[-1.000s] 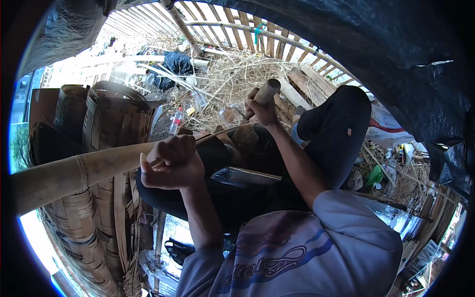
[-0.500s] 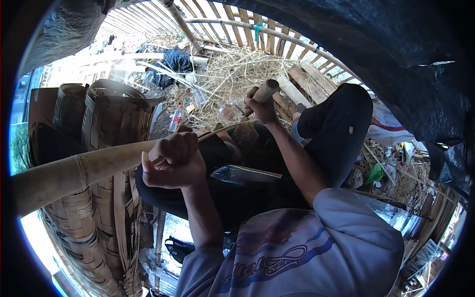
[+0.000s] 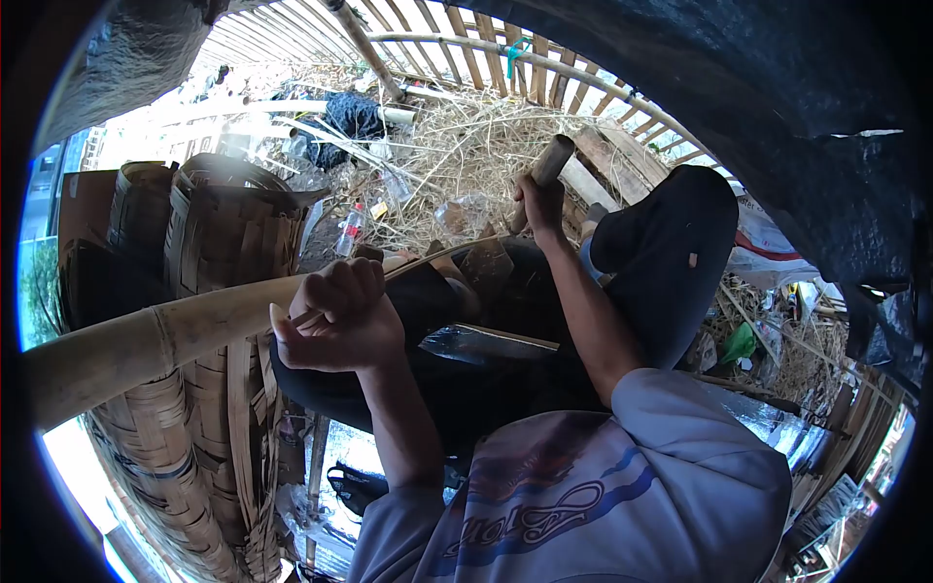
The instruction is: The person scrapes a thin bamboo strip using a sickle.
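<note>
My left hand point(image 3: 337, 316) is closed in a fist beside a thick bamboo pole point(image 3: 126, 360), which enters from the left. What the fist grips is mostly hidden. My right hand point(image 3: 540, 206) is wrapped around a stout wooden club-like piece point(image 3: 554, 160), its thick end pointing up. A thin pale strip point(image 3: 447, 255) runs between the two hands, just above my lap. Below it is a brown, rusty-looking flat piece point(image 3: 488, 264), partly in shadow. Across my dark trousers lies a shiny blade-like piece point(image 3: 486, 343) with a pale edge.
Rolled woven bamboo panels point(image 3: 219, 228) stand at the left. Straw point(image 3: 486, 126), a plastic bottle point(image 3: 351, 225) and dark netting point(image 3: 353, 117) lie on the ground ahead. A slatted bamboo fence point(image 3: 544, 68) curves behind. Dark sheeting point(image 3: 777, 87) hangs at the upper right.
My right hand has shifted slightly right and the wooden piece is now more upright. My left hand has stayed almost in place beside the bamboo pole.
</note>
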